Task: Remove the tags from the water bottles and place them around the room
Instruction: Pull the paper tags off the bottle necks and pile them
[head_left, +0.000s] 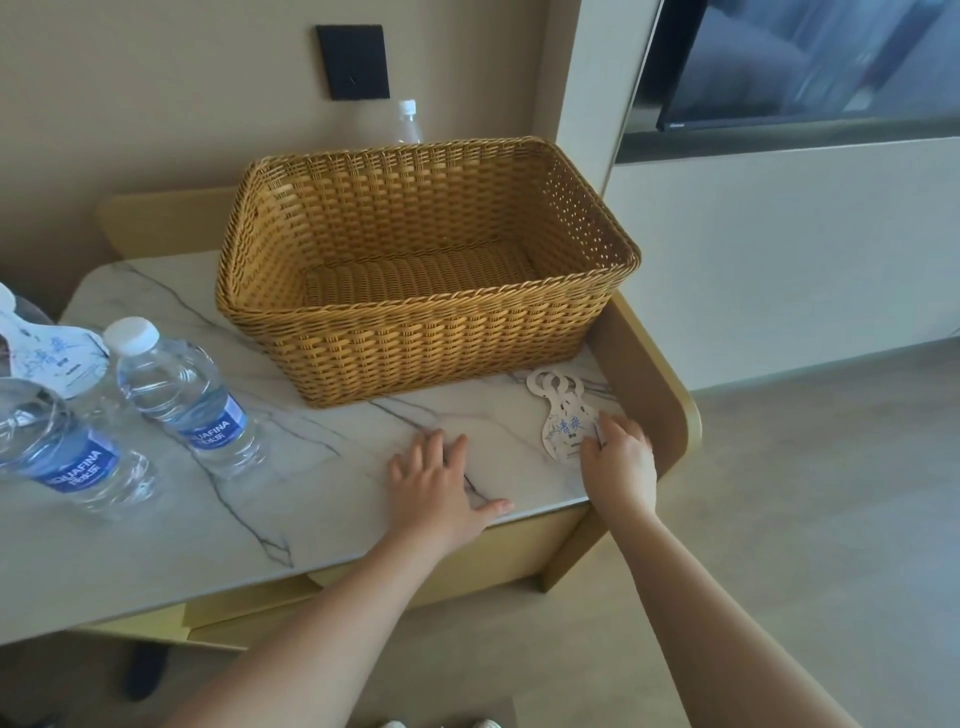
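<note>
A small stack of white paper tags (563, 418) with blue writing lies on the marble tabletop (322, 467) near its right end. My right hand (621, 465) rests on the lower edge of the stack, fingers pinching it. My left hand (441, 483) lies flat on the marble with its fingers spread, holding nothing. At the left stand two clear water bottles: one (187, 400) with a white cap and no tag, another (57, 441) at the frame's edge with a white tag (52, 353) on its neck. A third bottle (408, 122) stands behind the basket.
An empty wicker basket (415, 332) sits on the table's far right part. A raised yellow rim (654, 384) borders the table's right end. A black wall panel (353, 61) and a dark screen (810, 62) are behind. Grey floor (805, 519) lies to the right.
</note>
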